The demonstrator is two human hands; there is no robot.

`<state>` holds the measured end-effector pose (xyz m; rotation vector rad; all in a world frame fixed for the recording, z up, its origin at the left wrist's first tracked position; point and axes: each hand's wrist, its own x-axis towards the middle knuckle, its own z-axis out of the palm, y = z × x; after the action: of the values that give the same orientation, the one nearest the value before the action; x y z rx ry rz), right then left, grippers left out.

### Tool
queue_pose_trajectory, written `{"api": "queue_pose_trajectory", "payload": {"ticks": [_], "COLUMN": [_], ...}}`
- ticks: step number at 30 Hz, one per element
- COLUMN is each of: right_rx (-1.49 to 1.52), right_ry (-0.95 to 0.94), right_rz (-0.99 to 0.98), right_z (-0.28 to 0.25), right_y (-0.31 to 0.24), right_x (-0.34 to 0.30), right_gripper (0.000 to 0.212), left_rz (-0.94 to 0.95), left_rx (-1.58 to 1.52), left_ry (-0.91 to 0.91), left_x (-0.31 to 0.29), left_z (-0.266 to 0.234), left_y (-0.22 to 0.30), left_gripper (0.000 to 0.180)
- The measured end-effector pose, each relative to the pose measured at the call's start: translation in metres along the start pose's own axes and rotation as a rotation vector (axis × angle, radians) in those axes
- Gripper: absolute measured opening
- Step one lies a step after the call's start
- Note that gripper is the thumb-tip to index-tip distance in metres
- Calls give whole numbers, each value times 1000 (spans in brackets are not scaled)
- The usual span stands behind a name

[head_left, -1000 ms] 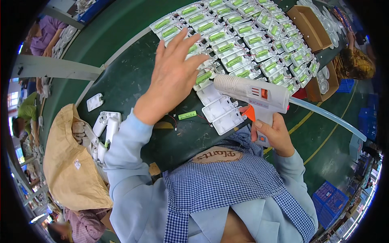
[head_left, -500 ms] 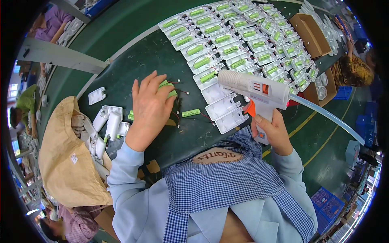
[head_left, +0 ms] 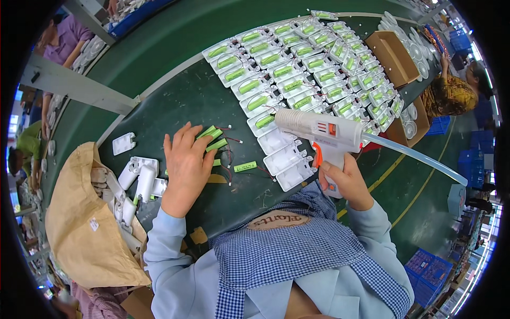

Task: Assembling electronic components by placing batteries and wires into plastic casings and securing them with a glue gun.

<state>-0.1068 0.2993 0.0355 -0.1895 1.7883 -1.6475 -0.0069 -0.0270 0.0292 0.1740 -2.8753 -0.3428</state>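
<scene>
My right hand [head_left: 348, 182] grips a white hot glue gun [head_left: 317, 130] with an orange trigger. A long translucent glue stick [head_left: 419, 157] sticks out of its back, and its nozzle end is over the trays. My left hand [head_left: 186, 167] has its fingers spread over several green cylindrical batteries [head_left: 217, 144] with red and black leads and small white plugs. Its fingertips are at the batteries; no firm grip shows. Another green battery [head_left: 245, 167] lies alone to the right. White plastic trays without batteries [head_left: 288, 166] lie below the gun. Beyond them, rows of trays hold green batteries [head_left: 283, 70].
A tan cloth bag [head_left: 69, 228] with loose white casings stands at left, beside more white casings [head_left: 144, 181] on the green table. A single white cover [head_left: 124, 143] lies farther off. Cardboard boxes [head_left: 393, 56] stand at right. Other people are around the table and at left.
The view has shifted slightly. My left hand's fingers have drawn off the batteries a little, so more of them show. The glue gun stays in my right hand, over the trays.
</scene>
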Motion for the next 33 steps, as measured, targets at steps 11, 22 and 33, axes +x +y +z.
{"api": "queue_pose_trajectory", "payload": {"ticks": [11, 22, 33], "right_rx": [20, -36, -93], "right_ry": [27, 18, -25], "right_rz": [-5, 5, -39], "right_z": [2, -3, -10], "right_y": [-1, 4, -3], "right_x": [3, -13, -6], "right_gripper": [23, 23, 31], "left_rz": [-23, -27, -14], "left_rx": [-10, -27, -12], "left_ry": [-11, 14, 20], "left_x": [2, -3, 10], "left_z": [3, 2, 0], "left_y": [1, 0, -1], "left_gripper": [28, 29, 30]}}
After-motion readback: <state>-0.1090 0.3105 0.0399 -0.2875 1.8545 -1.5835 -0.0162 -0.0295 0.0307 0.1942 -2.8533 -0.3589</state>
